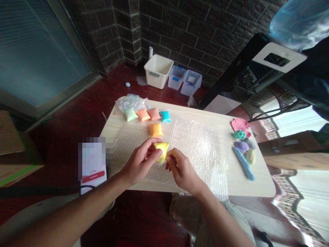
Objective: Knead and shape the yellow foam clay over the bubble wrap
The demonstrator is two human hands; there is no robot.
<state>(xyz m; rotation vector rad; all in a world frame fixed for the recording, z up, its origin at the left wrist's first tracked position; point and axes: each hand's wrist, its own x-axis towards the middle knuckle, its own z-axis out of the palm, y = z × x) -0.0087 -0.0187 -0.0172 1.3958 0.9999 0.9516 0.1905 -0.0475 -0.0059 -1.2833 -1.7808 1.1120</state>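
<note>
Above the bubble wrap (197,144) on the table, a small yellow packet of modelling clay (162,151) is between my two hands. My left hand (141,157) grips it from the left, thumb on the front face. With thumb and forefinger pinched together, my right hand (180,166) holds the packet's lower right edge. Just beyond lies an orange clay packet (156,130). Behind it is a row of packets: pale green (130,114), light orange (143,115), salmon pink (154,114) and bright blue (165,116).
Crumpled clear plastic bags (131,102) lie at the table's far left corner. Along the right end sit a pink clay piece (240,126), a green one (239,134), a purple one (241,146) and a blue roll (243,164). A white basket (158,72) stands on the floor beyond.
</note>
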